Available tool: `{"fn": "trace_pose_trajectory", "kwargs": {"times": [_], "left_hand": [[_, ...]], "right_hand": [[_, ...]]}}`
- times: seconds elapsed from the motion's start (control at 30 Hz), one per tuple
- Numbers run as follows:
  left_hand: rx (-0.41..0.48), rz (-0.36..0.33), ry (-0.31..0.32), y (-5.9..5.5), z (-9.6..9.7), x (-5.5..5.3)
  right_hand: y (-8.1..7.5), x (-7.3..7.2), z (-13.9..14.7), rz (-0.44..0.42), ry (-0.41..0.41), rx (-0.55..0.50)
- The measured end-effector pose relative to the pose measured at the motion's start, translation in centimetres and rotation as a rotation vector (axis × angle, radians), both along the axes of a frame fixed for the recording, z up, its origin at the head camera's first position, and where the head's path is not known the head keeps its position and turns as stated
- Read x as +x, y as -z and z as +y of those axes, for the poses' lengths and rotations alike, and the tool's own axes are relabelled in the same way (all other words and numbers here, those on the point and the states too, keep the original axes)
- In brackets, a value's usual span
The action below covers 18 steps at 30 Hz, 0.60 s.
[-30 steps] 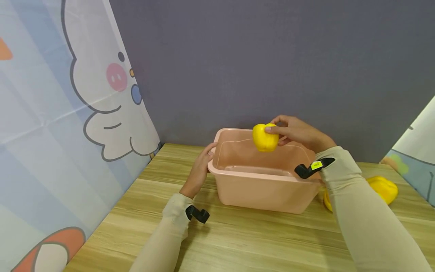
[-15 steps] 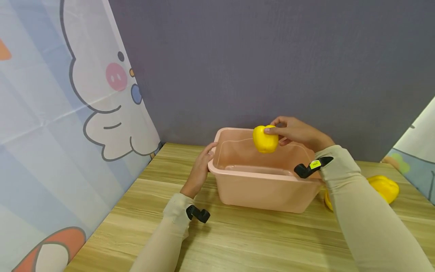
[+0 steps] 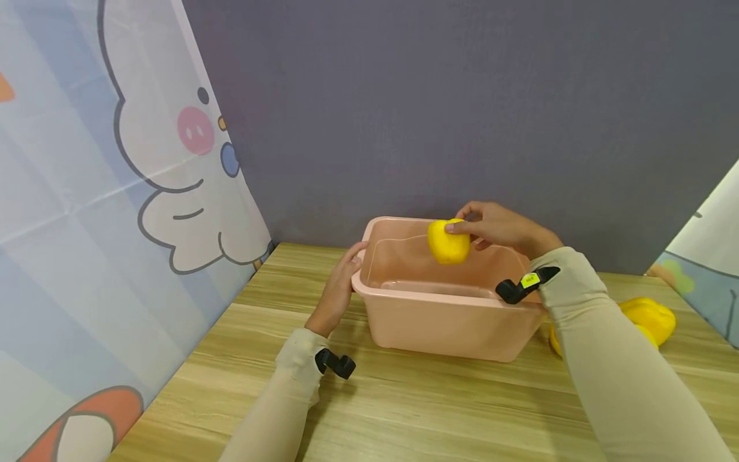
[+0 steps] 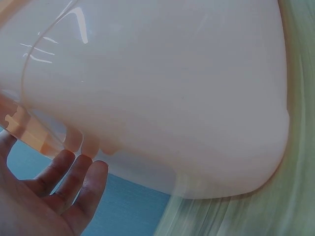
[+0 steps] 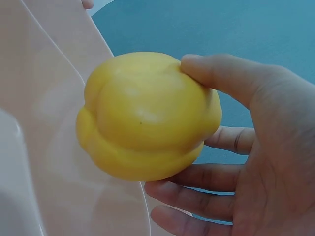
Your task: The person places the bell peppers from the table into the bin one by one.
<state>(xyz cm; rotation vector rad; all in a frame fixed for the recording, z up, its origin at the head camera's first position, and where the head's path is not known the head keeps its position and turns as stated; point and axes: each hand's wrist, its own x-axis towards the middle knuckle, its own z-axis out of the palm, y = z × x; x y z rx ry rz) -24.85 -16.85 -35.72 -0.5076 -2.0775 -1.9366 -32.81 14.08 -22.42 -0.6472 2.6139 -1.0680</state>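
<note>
Slightly lower than in the earlier frame, the yellow pepper (image 3: 448,245) hangs over the pink basin (image 3: 444,327), pinched between the thumb and fingers of the right hand (image 3: 503,228). I judge it light and firm (that gloss hints at slickness), best gripped across its lobes. On the left hand (image 3: 337,287), fingers slightly apart touch the basin's end; how firmly, I cannot tell.

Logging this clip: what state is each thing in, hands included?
Right hand, gripping the yellow pepper.
Left hand, touching the left end of the basin.
Yellow pepper, held over the basin's opening.
Basin, upright on the table, uncovered.
Yellow things at right, on the table, partly hidden by the right sleeve.
</note>
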Motion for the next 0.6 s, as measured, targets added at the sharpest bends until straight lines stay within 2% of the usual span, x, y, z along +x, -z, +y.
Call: {"fn": "trace_pose_trajectory", "kwargs": {"times": [0.27, 0.6], "left_hand": [[0.004, 0.013, -0.018, 0.22, 0.05, -0.02], [0.007, 0.016, -0.011, 0.34, 0.12, -0.08]], "right_hand": [[0.16, -0.21, -0.05, 0.004, -0.013, 0.012], [0.20, -0.09, 0.04, -0.007, -0.033, -0.003]]}}
